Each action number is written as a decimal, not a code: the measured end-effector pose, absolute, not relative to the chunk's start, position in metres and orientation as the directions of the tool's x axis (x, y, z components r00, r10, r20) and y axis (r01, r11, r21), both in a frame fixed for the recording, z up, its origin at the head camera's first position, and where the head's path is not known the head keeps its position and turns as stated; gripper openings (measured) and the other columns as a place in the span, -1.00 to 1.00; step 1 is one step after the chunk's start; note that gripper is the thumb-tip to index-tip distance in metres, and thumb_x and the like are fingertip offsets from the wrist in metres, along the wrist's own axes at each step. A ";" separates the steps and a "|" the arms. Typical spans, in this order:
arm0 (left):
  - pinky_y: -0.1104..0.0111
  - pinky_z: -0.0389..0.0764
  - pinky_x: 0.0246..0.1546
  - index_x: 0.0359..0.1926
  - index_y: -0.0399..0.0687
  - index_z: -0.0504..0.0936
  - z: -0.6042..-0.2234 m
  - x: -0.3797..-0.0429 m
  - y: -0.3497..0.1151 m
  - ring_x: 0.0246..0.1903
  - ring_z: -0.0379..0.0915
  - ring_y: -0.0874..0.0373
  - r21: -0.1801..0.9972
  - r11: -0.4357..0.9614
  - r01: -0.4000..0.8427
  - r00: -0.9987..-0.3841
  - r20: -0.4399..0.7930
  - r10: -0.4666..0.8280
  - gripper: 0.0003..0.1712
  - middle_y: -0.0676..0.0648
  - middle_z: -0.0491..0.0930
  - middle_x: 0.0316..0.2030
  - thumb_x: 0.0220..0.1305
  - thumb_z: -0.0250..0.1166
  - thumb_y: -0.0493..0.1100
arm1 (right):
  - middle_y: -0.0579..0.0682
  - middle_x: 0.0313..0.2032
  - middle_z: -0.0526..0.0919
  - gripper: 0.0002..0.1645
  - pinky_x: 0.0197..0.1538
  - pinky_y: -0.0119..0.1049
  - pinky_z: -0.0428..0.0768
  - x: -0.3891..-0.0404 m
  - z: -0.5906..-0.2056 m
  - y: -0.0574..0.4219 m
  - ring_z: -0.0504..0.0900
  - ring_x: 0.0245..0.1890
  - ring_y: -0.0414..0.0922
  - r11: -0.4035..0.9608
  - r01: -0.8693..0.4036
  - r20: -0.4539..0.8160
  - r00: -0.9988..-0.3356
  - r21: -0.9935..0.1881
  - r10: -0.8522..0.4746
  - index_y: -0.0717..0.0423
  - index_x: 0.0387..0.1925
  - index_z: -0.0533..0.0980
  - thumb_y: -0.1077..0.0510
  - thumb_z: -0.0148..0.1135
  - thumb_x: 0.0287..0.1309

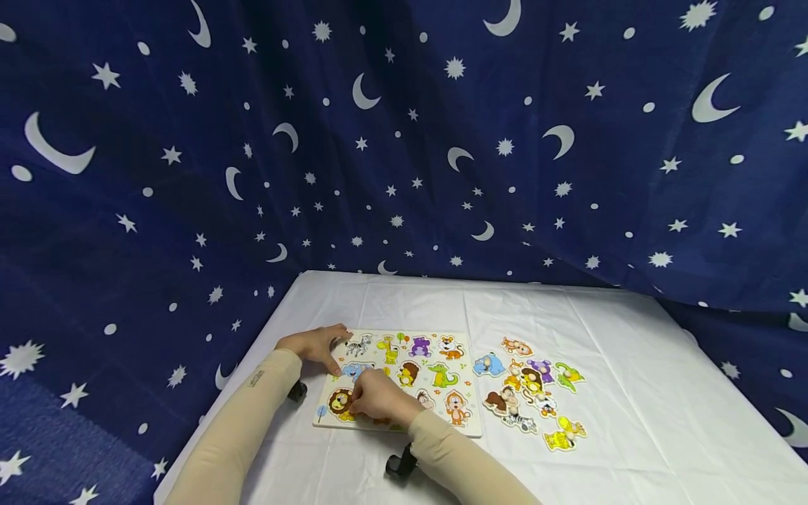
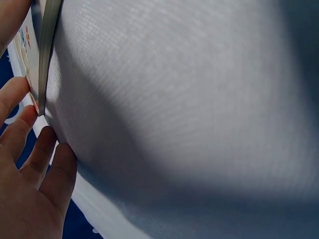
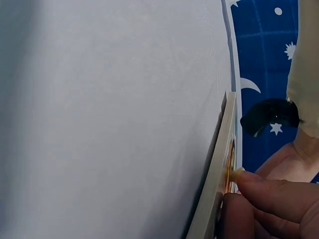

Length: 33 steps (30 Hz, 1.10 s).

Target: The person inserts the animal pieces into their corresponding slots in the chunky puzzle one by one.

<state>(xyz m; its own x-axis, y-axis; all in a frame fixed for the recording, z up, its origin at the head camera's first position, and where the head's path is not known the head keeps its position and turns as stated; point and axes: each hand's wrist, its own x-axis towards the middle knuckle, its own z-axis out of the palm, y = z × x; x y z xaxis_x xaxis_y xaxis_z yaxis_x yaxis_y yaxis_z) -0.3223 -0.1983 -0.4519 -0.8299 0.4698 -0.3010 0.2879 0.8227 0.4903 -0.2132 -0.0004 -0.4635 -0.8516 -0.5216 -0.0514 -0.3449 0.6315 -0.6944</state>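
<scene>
A white wooden puzzle board (image 1: 473, 421) with animal pictures lies on the table. My right hand (image 1: 381, 398) is over its near left part and pinches the small knob of the lion puzzle piece (image 1: 339, 400). In the right wrist view, thumb and fingertips meet at that pale knob (image 3: 237, 173), close to the board's edge. My left hand (image 1: 317, 345) rests at the far left corner of the board, thumb and fingers spread. In the left wrist view its fairly straight fingers (image 2: 52, 172) are by the board's corner. Some board pictures are hidden behind my right hand.
Right of the board lie several loose animal pieces, some overlapping: a blue hippo (image 1: 489, 365), a zebra (image 1: 520, 421), a giraffe (image 1: 562, 439), a crocodile (image 1: 569, 376) and a monkey (image 1: 516, 346). White cloth (image 1: 631, 393) covers the table; a starry blue curtain (image 1: 404, 140) hangs behind.
</scene>
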 end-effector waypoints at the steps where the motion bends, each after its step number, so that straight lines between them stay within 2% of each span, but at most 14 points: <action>1: -0.13 0.11 0.49 0.42 -0.08 0.38 -0.452 -0.323 -0.198 0.50 0.05 -0.23 0.489 0.824 0.286 -0.830 -0.304 0.468 0.10 -0.18 0.22 0.48 -0.20 0.68 -0.10 | -0.19 -0.80 0.48 -0.77 -0.72 -0.52 0.33 -0.213 -0.463 0.001 0.35 -0.84 -0.36 0.629 -0.337 -0.057 -0.852 -0.701 -0.520 0.15 -0.66 0.64 0.29 0.45 0.05; 9: -0.16 0.03 0.50 0.45 -0.06 0.35 -0.457 -0.327 -0.198 0.54 -0.07 -0.25 0.515 0.825 0.230 -0.822 -0.350 0.448 0.13 -0.19 0.10 0.54 -0.20 0.68 -0.13 | -0.10 -0.74 0.56 -0.81 -0.72 -0.49 0.38 -0.209 -0.465 0.016 0.43 -0.79 -0.30 0.563 -0.258 -0.097 -0.847 -0.785 -0.523 0.19 -0.61 0.62 0.35 0.43 0.04; 16: -0.14 0.06 0.50 0.45 -0.08 0.33 -0.456 -0.329 -0.198 0.52 -0.01 -0.24 0.526 0.817 0.237 -0.817 -0.346 0.460 0.16 -0.18 0.16 0.51 -0.23 0.69 -0.16 | -0.16 -0.64 0.62 -0.87 -0.54 -0.50 0.48 -0.214 -0.465 0.030 0.46 -0.67 -0.36 0.607 -0.369 -0.044 -0.830 -0.704 -0.555 0.16 -0.58 0.66 0.30 0.47 0.01; 20: -0.13 0.03 0.51 0.46 -0.10 0.31 -0.453 -0.329 -0.197 0.53 -0.05 -0.25 0.529 0.816 0.232 -0.814 -0.354 0.461 0.17 -0.21 0.12 0.53 -0.23 0.68 -0.20 | -0.14 -0.60 0.67 -0.89 -0.49 -0.50 0.48 -0.216 -0.464 0.036 0.44 -0.62 -0.37 0.609 -0.397 -0.022 -0.826 -0.687 -0.563 0.15 -0.56 0.69 0.29 0.48 0.00; 33: -0.14 0.03 0.51 0.45 -0.14 0.33 -0.454 -0.328 -0.195 0.53 -0.06 -0.26 0.539 0.815 0.212 -0.816 -0.361 0.451 0.16 -0.22 0.12 0.52 -0.25 0.68 -0.26 | -0.11 -0.54 0.71 -0.94 -0.46 -0.50 0.49 -0.217 -0.463 0.057 0.46 -0.59 -0.37 0.590 -0.413 0.024 -0.832 -0.693 -0.555 0.17 -0.53 0.71 0.32 0.45 -0.02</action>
<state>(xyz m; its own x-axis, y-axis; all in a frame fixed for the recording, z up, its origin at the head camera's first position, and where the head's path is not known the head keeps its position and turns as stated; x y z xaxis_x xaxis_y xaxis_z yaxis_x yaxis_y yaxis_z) -0.3276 -0.1947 -0.4540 -0.8160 0.4512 -0.3612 0.2122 0.8152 0.5390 -0.2167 0.0567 -0.4630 -0.8318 -0.5545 0.0240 -0.4135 0.5903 -0.6932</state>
